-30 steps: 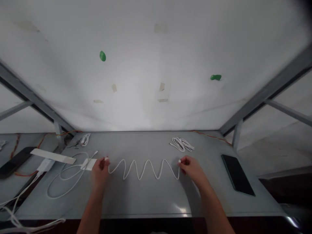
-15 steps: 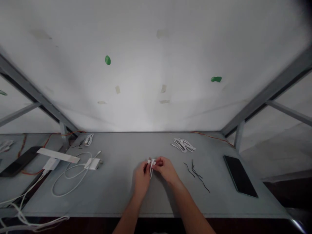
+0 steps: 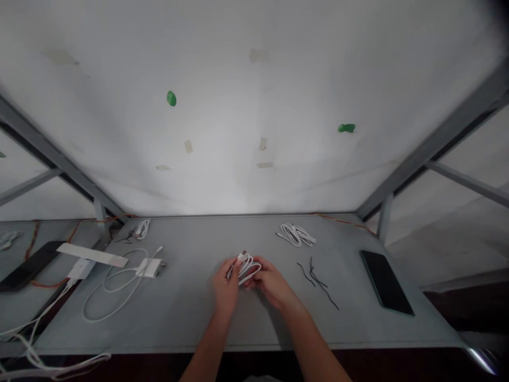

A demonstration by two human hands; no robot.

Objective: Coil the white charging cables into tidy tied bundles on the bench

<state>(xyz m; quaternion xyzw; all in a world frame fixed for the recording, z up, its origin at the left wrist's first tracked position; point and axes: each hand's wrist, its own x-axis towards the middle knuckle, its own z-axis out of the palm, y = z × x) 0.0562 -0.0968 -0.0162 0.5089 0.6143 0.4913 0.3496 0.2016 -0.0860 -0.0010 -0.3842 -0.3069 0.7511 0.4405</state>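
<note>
A white USB cable [image 3: 248, 267], bent into several loops, is held between my two hands above the middle of the grey table. My left hand [image 3: 226, 281] is closed on the cable close to its plug, which points up and away from me. On the other side my right hand [image 3: 272, 281] has its fingers closed around the loops' right end. To the right of my hands lie several thin black twist ties [image 3: 318, 281]. Another coiled white cable [image 3: 296, 234] rests farther back on the table.
At right lies a dark phone [image 3: 386, 282]. A white charger [image 3: 150, 268] with a looped cable sits left, near a white strip [image 3: 93, 254] and a second phone [image 3: 29, 265]. A small cable bundle [image 3: 142, 228] lies back left. Metal frame bars slant along both sides.
The cable in my hands has opened from a narrow bundle into wider visible loops. My left hand has shifted slightly left. The whole view has moved a little.
</note>
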